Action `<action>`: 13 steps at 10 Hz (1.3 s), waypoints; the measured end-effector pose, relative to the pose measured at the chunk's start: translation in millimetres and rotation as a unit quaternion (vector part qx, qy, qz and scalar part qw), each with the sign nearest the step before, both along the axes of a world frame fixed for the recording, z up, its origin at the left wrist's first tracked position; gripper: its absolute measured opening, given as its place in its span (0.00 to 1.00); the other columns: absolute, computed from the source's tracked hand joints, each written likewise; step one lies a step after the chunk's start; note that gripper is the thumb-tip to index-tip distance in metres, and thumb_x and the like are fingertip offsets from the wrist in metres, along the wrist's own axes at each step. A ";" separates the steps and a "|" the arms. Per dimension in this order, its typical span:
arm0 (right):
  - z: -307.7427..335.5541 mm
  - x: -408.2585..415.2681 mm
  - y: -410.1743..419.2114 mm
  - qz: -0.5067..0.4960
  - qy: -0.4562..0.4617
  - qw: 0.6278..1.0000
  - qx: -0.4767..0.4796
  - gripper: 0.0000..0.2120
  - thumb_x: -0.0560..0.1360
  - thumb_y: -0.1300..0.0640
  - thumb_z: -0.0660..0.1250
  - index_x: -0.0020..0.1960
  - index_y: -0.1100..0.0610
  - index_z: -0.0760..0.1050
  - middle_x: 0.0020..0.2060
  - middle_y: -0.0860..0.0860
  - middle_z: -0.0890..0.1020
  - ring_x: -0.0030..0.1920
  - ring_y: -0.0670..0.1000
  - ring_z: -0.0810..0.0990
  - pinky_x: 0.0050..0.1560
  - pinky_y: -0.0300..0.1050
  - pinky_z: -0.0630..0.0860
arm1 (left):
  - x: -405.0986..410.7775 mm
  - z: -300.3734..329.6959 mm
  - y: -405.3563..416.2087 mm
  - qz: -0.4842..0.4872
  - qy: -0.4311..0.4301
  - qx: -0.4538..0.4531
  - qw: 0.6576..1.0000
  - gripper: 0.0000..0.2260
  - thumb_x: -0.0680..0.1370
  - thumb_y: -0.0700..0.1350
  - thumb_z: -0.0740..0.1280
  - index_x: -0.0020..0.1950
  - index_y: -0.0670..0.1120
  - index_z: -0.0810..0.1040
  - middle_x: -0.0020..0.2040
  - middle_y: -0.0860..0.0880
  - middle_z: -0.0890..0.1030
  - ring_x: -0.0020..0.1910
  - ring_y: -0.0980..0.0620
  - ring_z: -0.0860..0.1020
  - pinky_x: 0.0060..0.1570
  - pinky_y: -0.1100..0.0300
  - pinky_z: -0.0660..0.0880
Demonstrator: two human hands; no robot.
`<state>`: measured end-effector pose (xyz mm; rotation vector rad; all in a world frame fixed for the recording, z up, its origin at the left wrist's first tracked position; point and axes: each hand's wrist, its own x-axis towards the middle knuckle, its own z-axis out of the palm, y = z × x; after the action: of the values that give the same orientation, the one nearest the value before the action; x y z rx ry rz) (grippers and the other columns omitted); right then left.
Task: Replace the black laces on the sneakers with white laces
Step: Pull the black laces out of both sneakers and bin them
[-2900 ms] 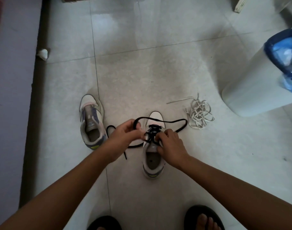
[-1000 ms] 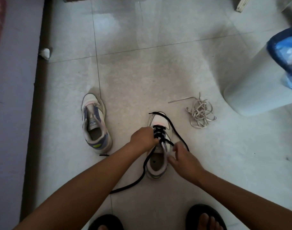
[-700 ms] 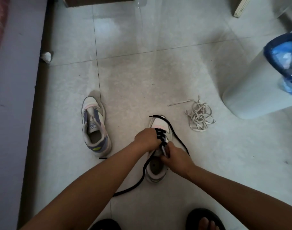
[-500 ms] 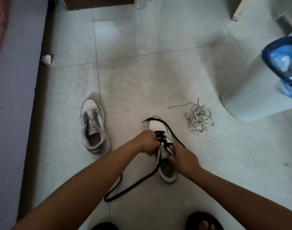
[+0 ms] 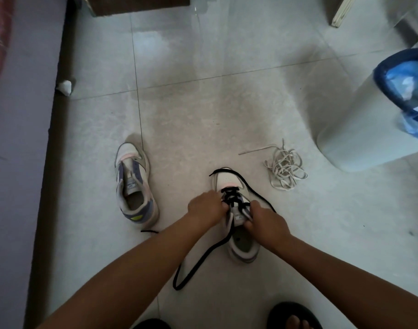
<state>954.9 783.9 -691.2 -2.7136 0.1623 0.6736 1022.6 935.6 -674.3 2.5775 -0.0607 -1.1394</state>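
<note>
On the floor (image 5: 203, 115) ahead of me, one sneaker (image 5: 239, 224) lies between my left hand (image 5: 206, 207) and right hand (image 5: 266, 219). The second sneaker (image 5: 134, 186) sits to its left. A pile of laces (image 5: 284, 169) lies farther ahead to the right, near a bin (image 5: 360, 129). A loose lace (image 5: 203, 255) trails back toward my feet.

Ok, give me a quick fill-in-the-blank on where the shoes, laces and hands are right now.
1. The white sneaker between both hands is still partly threaded with a ____ lace.
2. The tangled pile of white laces lies on the tiled floor, toward the white bin with the ____ liner.
3. The other white-and-purple sneaker sits to the person's ____ and shows no lace in its eyelets.
4. The left hand and right hand are both at the ____ sneaker.

Missing words: black; blue; left; laced
</note>
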 end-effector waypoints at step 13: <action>-0.5 -5.8 -1.0 -0.034 0.018 0.999 0.022 0.13 0.74 0.49 0.62 0.47 0.53 0.59 0.44 0.53 0.78 0.45 0.57 0.78 0.36 0.44 0.63 | -17.1 -7.7 5.7 0.270 0.267 -0.182 0.907 0.21 0.80 0.58 0.54 0.38 0.44 0.72 0.30 0.48 0.72 0.25 0.52 0.68 0.26 0.67 0.63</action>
<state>949.1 782.9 -691.7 -2.6418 0.2435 0.6987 1005.4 941.3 -682.0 1.7226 0.4862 -1.3911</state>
